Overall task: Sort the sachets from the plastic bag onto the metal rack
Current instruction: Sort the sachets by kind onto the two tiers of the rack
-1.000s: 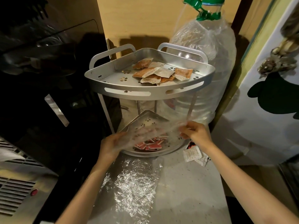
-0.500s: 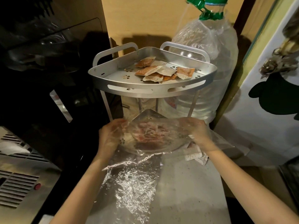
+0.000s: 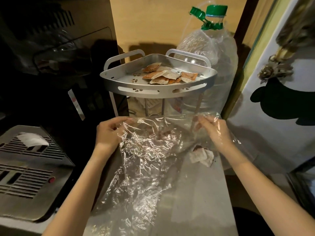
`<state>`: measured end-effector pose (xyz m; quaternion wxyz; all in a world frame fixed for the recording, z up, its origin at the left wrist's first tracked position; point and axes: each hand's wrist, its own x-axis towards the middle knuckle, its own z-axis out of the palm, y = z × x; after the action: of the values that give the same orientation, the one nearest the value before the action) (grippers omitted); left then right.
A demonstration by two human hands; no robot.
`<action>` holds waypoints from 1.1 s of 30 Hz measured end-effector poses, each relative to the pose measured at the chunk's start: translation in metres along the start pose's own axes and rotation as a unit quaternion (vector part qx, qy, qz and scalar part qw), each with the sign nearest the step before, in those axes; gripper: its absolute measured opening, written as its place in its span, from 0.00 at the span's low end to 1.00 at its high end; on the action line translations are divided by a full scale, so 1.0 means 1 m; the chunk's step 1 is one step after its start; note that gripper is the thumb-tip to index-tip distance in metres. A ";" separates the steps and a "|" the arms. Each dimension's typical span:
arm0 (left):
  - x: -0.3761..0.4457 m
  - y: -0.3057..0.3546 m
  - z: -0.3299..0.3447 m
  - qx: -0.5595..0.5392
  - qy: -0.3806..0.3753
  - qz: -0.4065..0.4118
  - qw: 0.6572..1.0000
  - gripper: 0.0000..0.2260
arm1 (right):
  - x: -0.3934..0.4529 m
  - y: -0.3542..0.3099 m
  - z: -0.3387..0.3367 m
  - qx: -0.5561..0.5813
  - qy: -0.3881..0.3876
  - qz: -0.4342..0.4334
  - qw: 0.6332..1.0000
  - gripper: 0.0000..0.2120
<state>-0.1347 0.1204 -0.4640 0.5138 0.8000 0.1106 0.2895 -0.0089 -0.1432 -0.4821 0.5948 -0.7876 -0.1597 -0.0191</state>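
Note:
A clear crinkled plastic bag [image 3: 150, 150] is stretched between my hands in front of the metal corner rack [image 3: 158, 90]. My left hand [image 3: 109, 132] pinches its left edge and my right hand [image 3: 214, 132] grips its right edge, partly under the film. The rack's upper shelf holds several orange and white sachets [image 3: 167, 75]. The lower shelf is veiled by the bag; reddish sachets show dimly through it. Two or three white sachets [image 3: 201, 155] lie on the counter just below my right hand.
A large clear water bottle with a green cap [image 3: 213, 45] stands behind the rack on the right. A dark appliance [image 3: 51, 65] fills the left, with a grey vented metal tray [image 3: 30, 167] beside the steel counter [image 3: 196, 201]. A white panel is at right.
Both hands have lifted the bag's opening up and spread it wider, so the film now covers the lower shelf. The camera view tilted a little downward.

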 end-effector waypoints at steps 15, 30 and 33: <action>-0.038 0.001 -0.002 -0.089 -0.178 -0.208 0.958 0.13 | -0.046 0.007 -0.047 0.109 -0.115 0.180 0.971 0.31; -0.105 -0.041 -0.016 -0.156 -0.154 -0.312 0.924 0.08 | -0.081 0.034 -0.017 0.195 -0.165 0.359 0.898 0.16; -0.118 -0.051 -0.015 -0.179 -0.074 -0.353 0.915 0.06 | -0.079 0.037 -0.010 0.266 -0.134 0.389 0.872 0.19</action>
<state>-0.2323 0.0992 -0.5459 0.7236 0.6231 0.2936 0.0439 -0.0717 -0.1796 -0.5312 0.7140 -0.5931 0.0823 0.3630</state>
